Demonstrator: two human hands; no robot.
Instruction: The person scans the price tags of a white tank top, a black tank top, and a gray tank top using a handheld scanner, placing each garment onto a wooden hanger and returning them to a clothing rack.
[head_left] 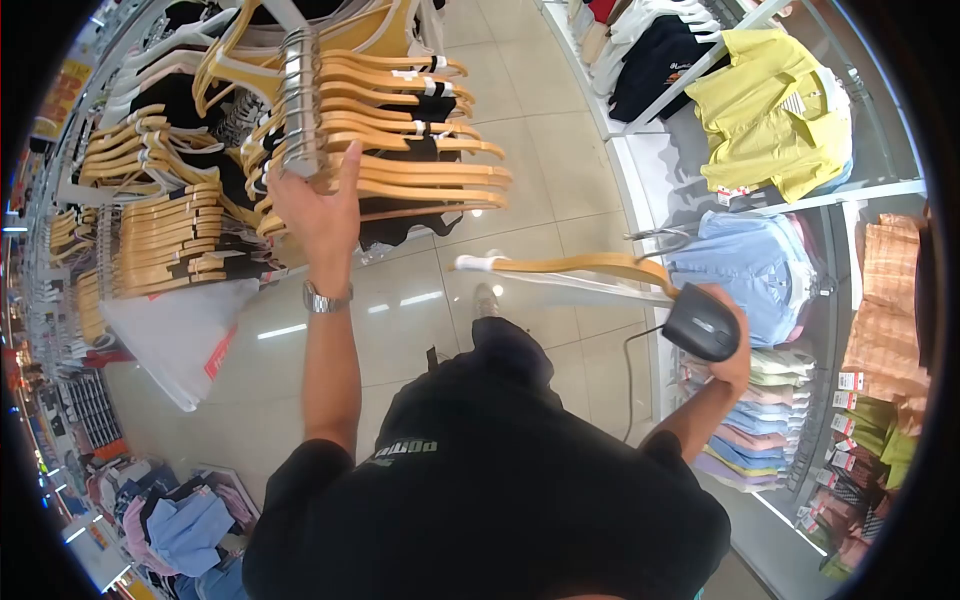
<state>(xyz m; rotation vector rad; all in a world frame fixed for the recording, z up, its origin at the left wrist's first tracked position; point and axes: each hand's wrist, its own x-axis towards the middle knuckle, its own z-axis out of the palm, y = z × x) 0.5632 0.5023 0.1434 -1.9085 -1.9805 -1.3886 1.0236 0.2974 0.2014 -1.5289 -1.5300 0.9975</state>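
My left hand (318, 212) reaches to the front end of a clothes rail, its thumb and fingers around the nearest wooden hangers (435, 185); its fingertips are partly hidden among them. Dark garments hang below these hangers. My right hand (738, 360), off to the right, is closed around a black rounded device (703, 322) shaped like a computer mouse, with a thin cable hanging down. A single wooden hanger (590, 264) extends leftward from the same hand, with a whitish tip and its metal hook upward. How the fingers grip both is hidden.
On the right, a wall display carries a yellow shirt (775, 115), a light blue shirt (745, 265) and a stack of folded clothes (760, 420). More hangers (170, 235) and a white plastic bag (180, 330) are at left. Tiled floor (515, 130) runs between the displays.
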